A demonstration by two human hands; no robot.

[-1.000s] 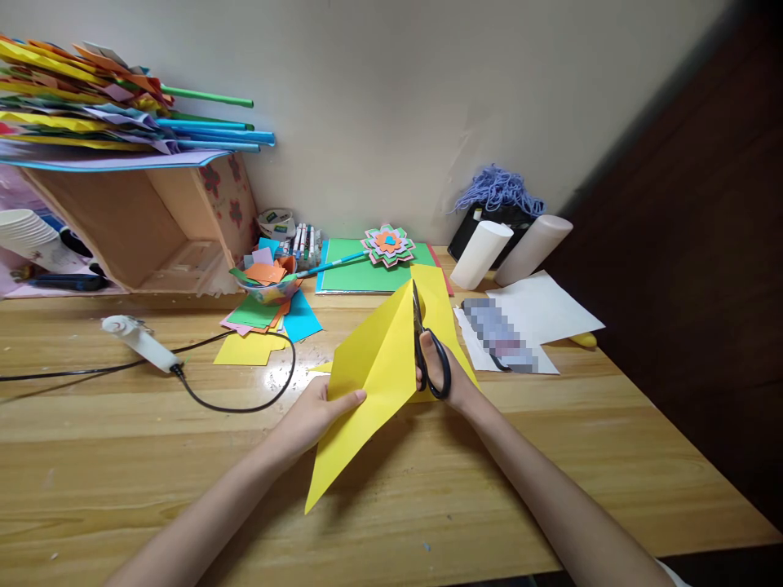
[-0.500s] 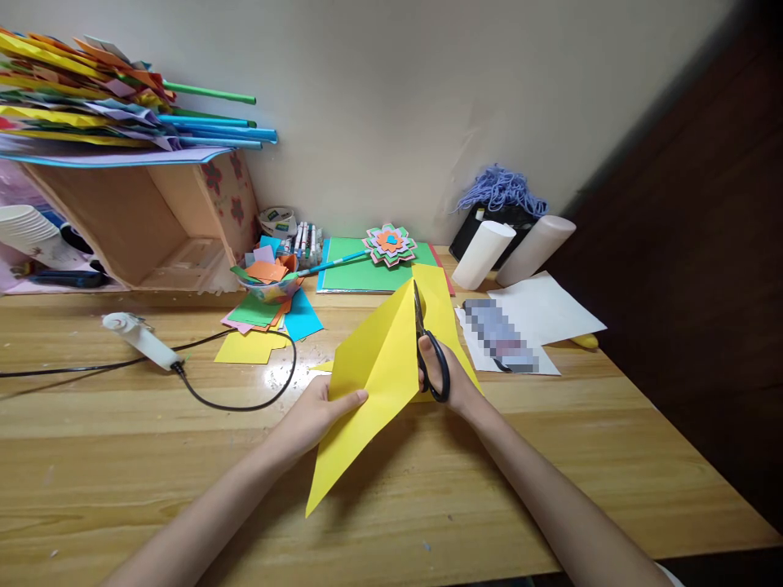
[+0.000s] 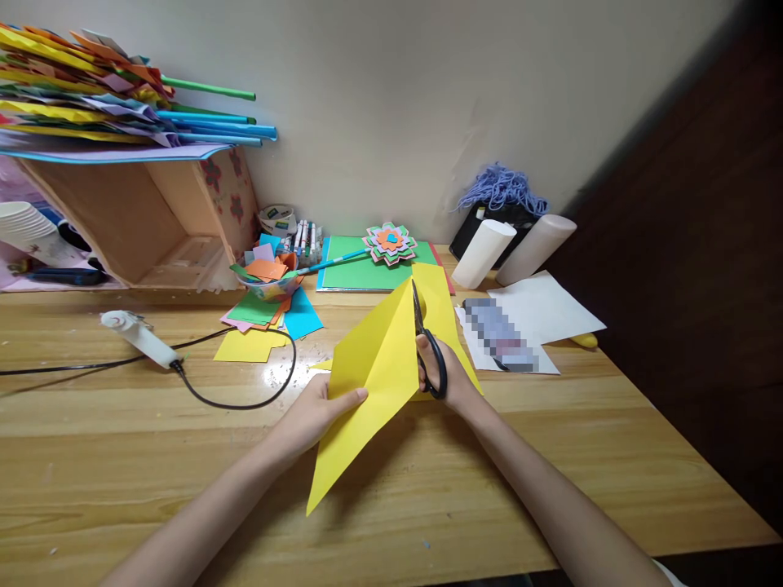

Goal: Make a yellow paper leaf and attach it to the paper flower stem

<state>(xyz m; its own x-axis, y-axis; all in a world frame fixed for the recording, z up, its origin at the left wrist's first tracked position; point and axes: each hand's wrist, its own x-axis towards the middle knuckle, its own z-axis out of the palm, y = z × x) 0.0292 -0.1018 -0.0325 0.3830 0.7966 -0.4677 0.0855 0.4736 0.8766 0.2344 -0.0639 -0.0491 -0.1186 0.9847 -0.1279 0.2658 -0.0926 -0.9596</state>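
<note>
A large creased sheet of yellow paper (image 3: 379, 367) is held up above the table, tilted, with a long cut along its right side. My left hand (image 3: 315, 416) pinches its left part, thumb on top and fingers hidden beneath. In my right hand (image 3: 449, 375) are black-handled scissors (image 3: 438, 379), thumb and fingers through the loops. Their blades point away from me and lie in the cut near the sheet's far edge. The strip of yellow paper right of the cut runs behind the right hand.
Behind are a bowl of paper scraps (image 3: 269, 285), a layered paper flower (image 3: 390, 243) on green paper (image 3: 348, 273), and white rolls (image 3: 483, 254). At left lies a white glue gun (image 3: 139, 341) with a black cord. White paper (image 3: 550, 310) is at right.
The hands and the yellow paper hold almost the same place. The scissors' handle loops have shifted very slightly to the left.
</note>
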